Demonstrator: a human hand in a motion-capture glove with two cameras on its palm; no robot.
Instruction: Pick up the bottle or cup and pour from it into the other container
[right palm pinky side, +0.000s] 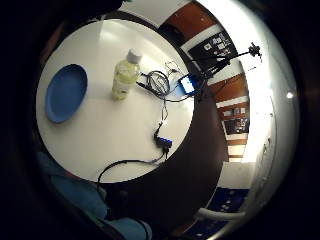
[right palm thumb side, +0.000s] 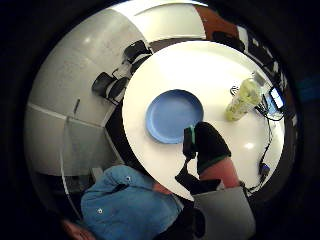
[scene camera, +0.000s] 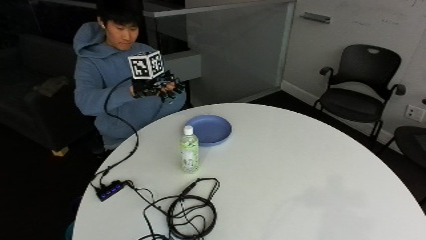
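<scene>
Task not begun: nothing lifted, nothing poured.
Bottle (scene camera: 190, 150) stands capped and upright on the table (scene camera: 299, 170), just beside the blue plate (scene camera: 209, 129). Right hand (scene camera: 156, 86) hangs raised by the near edge, well apart from both, holding nothing; finger spread cannot be told. Cables (scene camera: 190, 212) lie near the bottle; elsewhere room is ample.

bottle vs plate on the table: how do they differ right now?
The bottle stands upright and tall; the blue plate lies flat and low. The bottle is clear with a white cap and pale yellow-green contents; the plate is opaque blue and holds nothing. Both rest on the white table, untouched, while the gloved right hand is raised above the edge.
</scene>
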